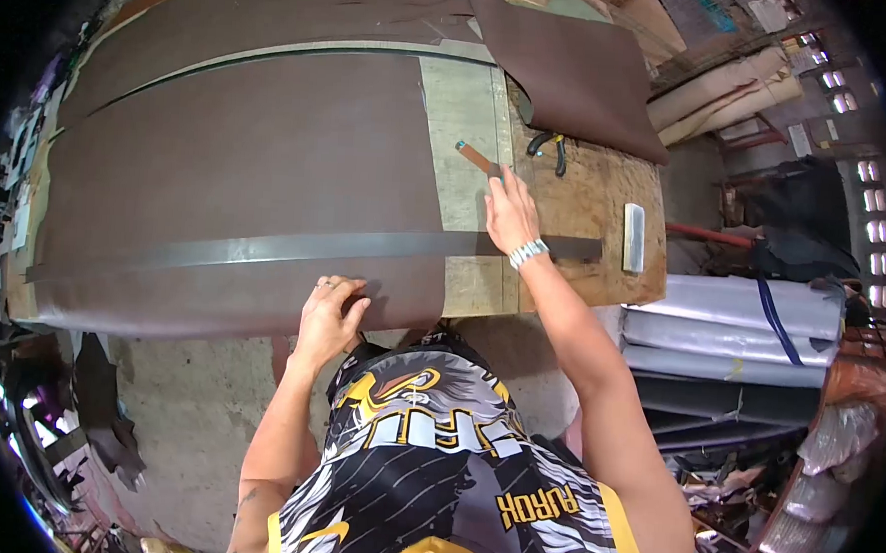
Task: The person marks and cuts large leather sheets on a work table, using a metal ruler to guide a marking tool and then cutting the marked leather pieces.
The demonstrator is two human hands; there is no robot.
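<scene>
A large brown sheet (269,147) covers the left and middle of the work table. Across its lower part lies a long dark metal straightedge (314,247), which runs on to the right over bare wood. My left hand (333,316) rests on the sheet near the table's front edge, below the straightedge, with its fingers bent and no object visible in it. My right hand (511,212) is above the bare board beside the sheet, its fingers closed on a brown-handled tool (477,159) that points up and left.
Black-and-yellow pliers (553,152) and a pale rectangular block (634,237) lie on the table's right part. A folded brown piece (584,74) hangs over the back right corner. Silvery rolls (731,327) are stacked at the right, and beige rolls (728,91) stand behind.
</scene>
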